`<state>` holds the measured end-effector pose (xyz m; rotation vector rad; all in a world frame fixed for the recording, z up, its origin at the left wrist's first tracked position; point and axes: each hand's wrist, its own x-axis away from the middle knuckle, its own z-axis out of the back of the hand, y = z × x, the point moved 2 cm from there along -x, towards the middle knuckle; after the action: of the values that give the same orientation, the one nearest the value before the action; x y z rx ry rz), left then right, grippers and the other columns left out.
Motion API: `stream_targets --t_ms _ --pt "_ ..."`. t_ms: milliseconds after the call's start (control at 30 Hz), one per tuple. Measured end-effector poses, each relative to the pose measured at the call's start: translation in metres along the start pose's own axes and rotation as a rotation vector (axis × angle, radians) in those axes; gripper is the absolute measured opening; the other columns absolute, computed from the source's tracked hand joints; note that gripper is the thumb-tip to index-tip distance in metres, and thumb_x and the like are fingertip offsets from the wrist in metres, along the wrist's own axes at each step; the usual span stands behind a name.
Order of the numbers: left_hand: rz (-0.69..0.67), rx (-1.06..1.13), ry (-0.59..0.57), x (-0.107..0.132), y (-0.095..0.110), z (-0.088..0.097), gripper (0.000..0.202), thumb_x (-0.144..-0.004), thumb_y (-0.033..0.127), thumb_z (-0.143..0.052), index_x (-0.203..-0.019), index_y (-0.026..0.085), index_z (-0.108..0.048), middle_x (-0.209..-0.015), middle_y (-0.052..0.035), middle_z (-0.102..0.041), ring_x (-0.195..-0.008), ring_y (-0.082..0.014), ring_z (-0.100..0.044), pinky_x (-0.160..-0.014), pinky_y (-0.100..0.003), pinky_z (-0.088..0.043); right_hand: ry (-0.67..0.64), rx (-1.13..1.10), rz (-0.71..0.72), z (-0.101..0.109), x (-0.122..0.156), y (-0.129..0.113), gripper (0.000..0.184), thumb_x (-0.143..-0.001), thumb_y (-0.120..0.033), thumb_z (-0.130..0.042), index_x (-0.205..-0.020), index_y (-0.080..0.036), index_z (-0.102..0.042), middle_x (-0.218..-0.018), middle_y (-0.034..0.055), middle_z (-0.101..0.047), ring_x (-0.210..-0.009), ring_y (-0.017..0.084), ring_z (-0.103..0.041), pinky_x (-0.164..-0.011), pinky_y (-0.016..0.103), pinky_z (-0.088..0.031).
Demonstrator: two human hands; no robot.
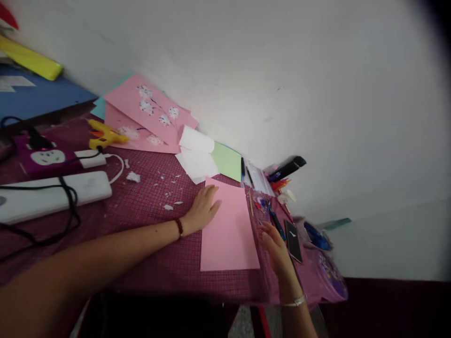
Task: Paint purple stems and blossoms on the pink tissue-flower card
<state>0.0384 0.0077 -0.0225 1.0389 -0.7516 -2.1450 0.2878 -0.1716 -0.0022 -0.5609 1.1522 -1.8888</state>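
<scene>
A plain pink sheet of paper (230, 234) lies on the checked tablecloth in front of me. My left hand (202, 211) rests on its upper left edge, fingers stretched out and thumb apart. To the right of the sheet is my right hand (276, 249), its fingers extended and slightly bent, with nothing clearly visible in them. Close beside it lie a dark blue pen-like tool (277, 224) and a black flat case (293, 240). A thin wooden stick (251, 203) lies along the sheet's right edge.
Pink sheets with white flower pictures (151, 110), white paper (197, 162) and a green sheet (227, 160) lie against the wall. At left are a yellow glue gun (105, 134), a purple socket block (45, 157), a white power strip (88, 187) and cables. White scraps (133, 177) lie scattered.
</scene>
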Motion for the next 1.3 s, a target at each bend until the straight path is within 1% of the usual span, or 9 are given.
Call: stream_targets --t_ms 167,433,567,700,833,1000,1100,1167,1300 --pt "0.109 0.195 0.205 -0.005 -0.020 -0.004 0.031 -0.095 0.025 -0.036 -0.121 0.010 -0.043 -0.119 -0.0176 -0.052 -0.117 -0.0238 -0.048 -0.103 -0.045 -0.039 0.083 -0.122 -0.190 -0.009 0.007 -0.004 0.049 -0.071 -0.042 -0.070 -0.114 -0.020 -0.060 -0.106 0.0097 -0.067 -0.088 0.021 -0.065 -0.071 0.035 -0.054" --pt "0.063 0.231 0.166 -0.004 -0.027 -0.013 0.027 -0.090 0.020 -0.044 -0.116 0.011 -0.047 -0.114 -0.0173 -0.055 -0.113 -0.0265 -0.051 -0.100 -0.046 -0.043 0.140 -0.169 -0.396 -0.022 -0.015 -0.014 0.046 -0.058 -0.036 -0.077 -0.100 -0.022 -0.066 -0.095 0.0072 -0.069 -0.079 0.020 -0.064 -0.066 0.031 -0.050" --pt "0.024 0.192 0.107 -0.001 -0.023 -0.007 0.028 -0.090 0.021 -0.044 -0.117 0.012 -0.047 -0.116 -0.0154 -0.054 -0.114 -0.0255 -0.051 -0.102 -0.045 -0.041 0.045 -0.196 -0.359 -0.038 -0.016 -0.017 0.047 -0.062 -0.036 -0.072 -0.106 -0.021 -0.063 -0.094 0.0066 -0.070 -0.072 0.017 -0.063 -0.065 0.030 -0.048" --pt "-0.033 0.117 0.024 0.001 -0.017 -0.001 0.031 -0.092 0.023 -0.043 -0.121 0.014 -0.046 -0.121 -0.0136 -0.052 -0.118 -0.0251 -0.047 -0.105 -0.047 -0.039 0.015 -0.163 -0.243 -0.047 -0.015 -0.016 0.043 -0.067 -0.033 -0.066 -0.107 -0.018 -0.064 -0.101 0.0070 -0.069 -0.082 0.017 -0.064 -0.081 0.034 -0.049" --pt "-0.050 0.059 -0.054 0.005 -0.012 0.000 0.034 -0.094 0.025 -0.042 -0.125 0.011 -0.045 -0.125 -0.0153 -0.050 -0.122 -0.0250 -0.044 -0.107 -0.046 -0.036 0.060 -0.022 -0.096 -0.041 -0.014 -0.013 0.038 -0.073 -0.039 -0.063 -0.105 -0.017 -0.065 -0.107 0.0098 -0.068 -0.101 0.022 -0.061 -0.092 0.038 -0.046" --pt "-0.015 0.014 -0.092 0.006 -0.005 0.002 0.035 -0.092 0.024 -0.043 -0.124 0.009 -0.047 -0.126 -0.0162 -0.052 -0.122 -0.0241 -0.044 -0.108 -0.042 -0.037 -0.076 -0.002 -0.108 -0.023 -0.024 0.003 0.045 -0.076 -0.045 -0.061 -0.111 -0.017 -0.061 -0.113 0.0129 -0.066 -0.104 0.026 -0.061 -0.083 0.041 -0.052" --pt "0.013 -0.091 -0.127 -0.016 -0.002 0.018 0.037 -0.088 0.020 -0.046 -0.123 0.009 -0.048 -0.125 -0.0158 -0.053 -0.120 -0.0236 -0.047 -0.106 -0.039 -0.039 -0.109 0.004 -0.062 -0.013 -0.043 0.002 0.043 -0.077 -0.046 -0.061 -0.111 -0.019 -0.060 -0.113 0.0132 -0.066 -0.104 0.027 -0.062 -0.085 0.043 -0.051" --pt "0.015 -0.249 -0.223 -0.040 -0.004 0.033 0.035 -0.084 0.017 -0.048 -0.118 0.011 -0.053 -0.120 -0.0146 -0.056 -0.113 -0.0243 -0.052 -0.101 -0.040 -0.042 -0.115 0.017 0.027 -0.013 -0.054 -0.009 0.040 -0.079 -0.045 -0.060 -0.109 -0.020 -0.060 -0.113 0.0127 -0.066 -0.105 0.026 -0.062 -0.092 0.043 -0.048" --pt "0.080 -0.731 -0.375 -0.087 -0.018 0.055 0.033 -0.076 0.015 -0.053 -0.107 0.010 -0.059 -0.110 -0.0178 -0.060 -0.105 -0.0322 -0.056 -0.091 -0.049 -0.043 -0.277 0.011 0.177 -0.034 -0.056 -0.039 0.036 -0.086 -0.041 -0.053 -0.115 -0.021 -0.058 -0.117 0.0109 -0.064 -0.107 0.023 -0.061 -0.095 0.039 -0.047"
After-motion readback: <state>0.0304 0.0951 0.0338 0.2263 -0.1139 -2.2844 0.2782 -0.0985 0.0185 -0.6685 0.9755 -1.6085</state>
